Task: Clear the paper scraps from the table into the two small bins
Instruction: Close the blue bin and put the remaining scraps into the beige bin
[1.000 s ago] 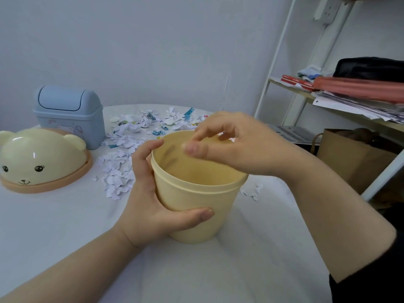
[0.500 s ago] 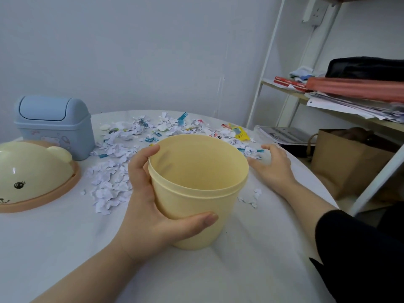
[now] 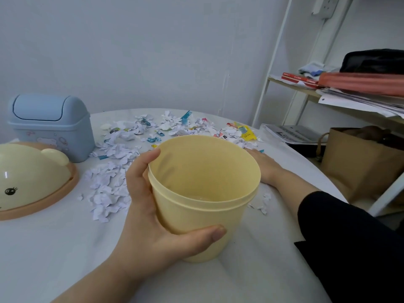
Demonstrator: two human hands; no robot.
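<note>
My left hand (image 3: 150,217) grips the open yellow bin (image 3: 203,193) near the table's front; fingers wrap its left side and the thumb lies across its front. My right hand (image 3: 263,165) rests on the table behind the bin's right side, and the bin hides its fingers. White and coloured paper scraps (image 3: 135,145) lie spread across the back and left middle of the table. A few small scraps (image 3: 263,203) lie to the right of the bin. The blue swing-lid bin (image 3: 51,125) stands at the back left.
The yellow bear-shaped lid (image 3: 32,176) lies on the white table (image 3: 65,248) at the left, beside the blue bin. To the right of the table are a brown paper bag (image 3: 358,165) and a white shelf (image 3: 349,106) stacked with papers and folders.
My right hand left the bin's rim and went down onto the table behind the bin, then slid further behind it. My left hand kept its hold on the bin.
</note>
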